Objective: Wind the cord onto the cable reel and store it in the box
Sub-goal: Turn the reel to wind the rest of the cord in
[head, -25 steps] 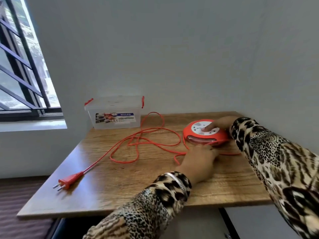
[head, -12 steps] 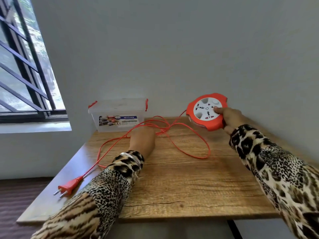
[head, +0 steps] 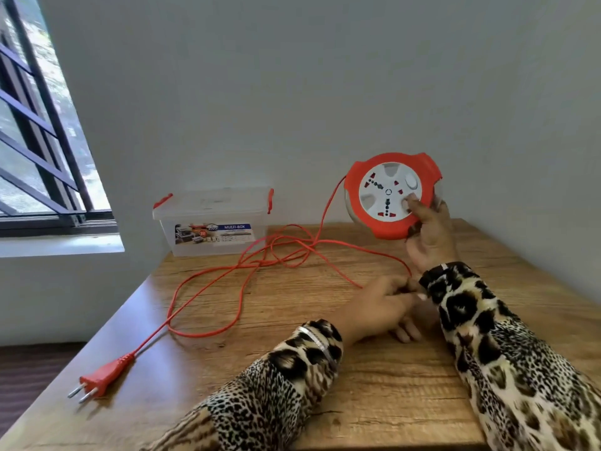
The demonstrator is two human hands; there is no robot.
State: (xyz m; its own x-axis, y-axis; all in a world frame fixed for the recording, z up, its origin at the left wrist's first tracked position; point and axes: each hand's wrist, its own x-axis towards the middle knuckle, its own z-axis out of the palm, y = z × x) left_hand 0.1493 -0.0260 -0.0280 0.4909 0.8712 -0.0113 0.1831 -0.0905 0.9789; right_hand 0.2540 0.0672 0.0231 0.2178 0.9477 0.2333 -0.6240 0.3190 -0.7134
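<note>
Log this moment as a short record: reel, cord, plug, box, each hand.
reel: lifted off the table, socket face toward camera
cord: mostly unwound, looped loosely over the table
plug: lying near the table's front left edge
box: by the wall, lid on
right hand: holds the reel
left hand: pinches the cord near the right sleeve

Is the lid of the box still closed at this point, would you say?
Yes, the lid sits flat on the box, both orange clips up.
</note>
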